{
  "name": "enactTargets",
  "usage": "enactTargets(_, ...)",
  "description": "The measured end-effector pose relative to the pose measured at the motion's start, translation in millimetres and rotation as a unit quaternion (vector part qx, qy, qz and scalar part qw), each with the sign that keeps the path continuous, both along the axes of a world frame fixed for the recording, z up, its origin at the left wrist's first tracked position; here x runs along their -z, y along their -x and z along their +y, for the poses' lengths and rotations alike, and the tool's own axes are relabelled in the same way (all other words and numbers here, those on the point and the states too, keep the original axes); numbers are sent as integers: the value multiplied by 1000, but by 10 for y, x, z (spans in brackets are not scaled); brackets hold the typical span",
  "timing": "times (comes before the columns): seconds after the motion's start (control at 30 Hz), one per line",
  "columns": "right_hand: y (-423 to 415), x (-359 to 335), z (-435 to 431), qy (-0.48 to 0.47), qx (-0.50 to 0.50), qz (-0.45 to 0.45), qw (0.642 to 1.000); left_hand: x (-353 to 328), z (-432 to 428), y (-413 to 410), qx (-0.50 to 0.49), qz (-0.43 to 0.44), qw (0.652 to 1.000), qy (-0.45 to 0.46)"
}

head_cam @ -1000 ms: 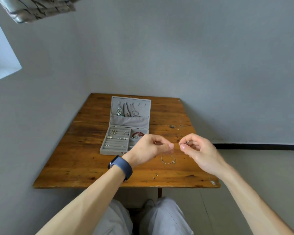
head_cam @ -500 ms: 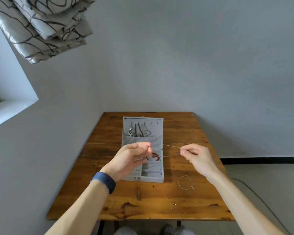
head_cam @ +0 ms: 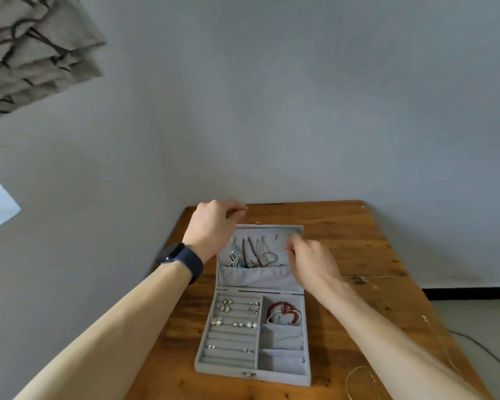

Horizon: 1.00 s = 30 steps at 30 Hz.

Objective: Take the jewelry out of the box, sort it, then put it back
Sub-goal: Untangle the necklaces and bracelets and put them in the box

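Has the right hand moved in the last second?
Yes. The right hand has moved away from the person and leftward: from beside the jewelry box to the right side of its open lid.

A worn wooden table (head_cam: 358,249) is set against a plain grey wall (head_cam: 272,96). Patterned grey fabric (head_cam: 35,53) is seen at upper left. A black skirting strip (head_cam: 474,293) and a thin cable (head_cam: 468,336) are seen at the right.

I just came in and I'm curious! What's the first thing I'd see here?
An open grey jewelry box sits on the wooden table, with a red bracelet in its upper right compartment. The left grip and right grip, fingers curled, reach up at its raised lid, where necklaces hang.
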State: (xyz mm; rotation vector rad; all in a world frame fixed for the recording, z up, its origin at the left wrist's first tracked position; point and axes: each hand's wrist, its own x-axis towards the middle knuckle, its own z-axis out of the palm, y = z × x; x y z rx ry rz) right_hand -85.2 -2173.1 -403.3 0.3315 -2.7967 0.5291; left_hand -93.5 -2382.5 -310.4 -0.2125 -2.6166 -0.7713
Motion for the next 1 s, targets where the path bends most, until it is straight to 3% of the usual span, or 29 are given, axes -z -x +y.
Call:
enactTargets(0.17, 189, 22, -213, -111, -3, -81, 990, 32, 97, 264, 46, -6, 999, 13)
enactTargets(0.4, 318, 97, -239, -52, -51, -191, 979, 175, 296, 423, 89, -37, 995, 37)
enactTargets(0.6, 263, 202, -95, -28, -42, -49, 998, 287, 444, 483, 127, -82, 980, 129)
enactTargets(0.7, 268, 188, -22, 50, -26, -4, 998, 317, 486, 520, 119, -96, 977, 147)
enactTargets(0.83, 369, 129, 33, 166, 6, 9, 986, 329, 514, 547, 115, -102, 973, 173)
enactTargets(1.0, 483, 99, -35, 206, 3, -19, 978, 353, 494, 568, 100, -98, 972, 191)
